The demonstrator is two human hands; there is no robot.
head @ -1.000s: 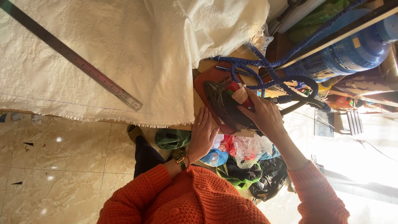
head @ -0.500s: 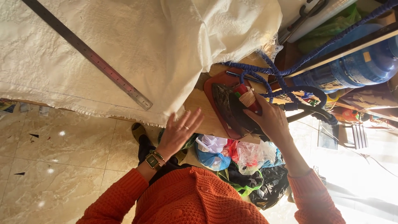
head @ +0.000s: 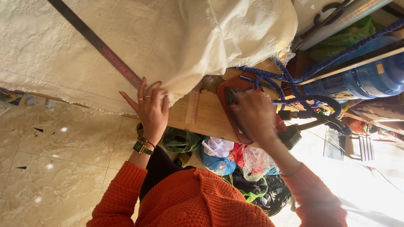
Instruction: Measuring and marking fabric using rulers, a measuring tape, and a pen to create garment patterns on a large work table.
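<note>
My right hand [head: 251, 115] covered most of the iron [head: 232, 101]. The metal ruler [head: 99, 44] and cream cloth [head: 176, 38] ran past the frame's top edge.

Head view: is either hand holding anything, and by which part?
The right hand grips the iron from above, around its handle. The left hand holds nothing; it lies flat on the cream fabric edge.

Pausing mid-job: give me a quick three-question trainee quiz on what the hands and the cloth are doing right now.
1. True or false: the left hand rests on the cream fabric sheet.
2. What long tool lies on the fabric? A) metal ruler B) scissors C) tape measure
3. Which hand grips the iron on the red-brown pad?

Key: 1 true; 2 A; 3 the right hand.
</note>
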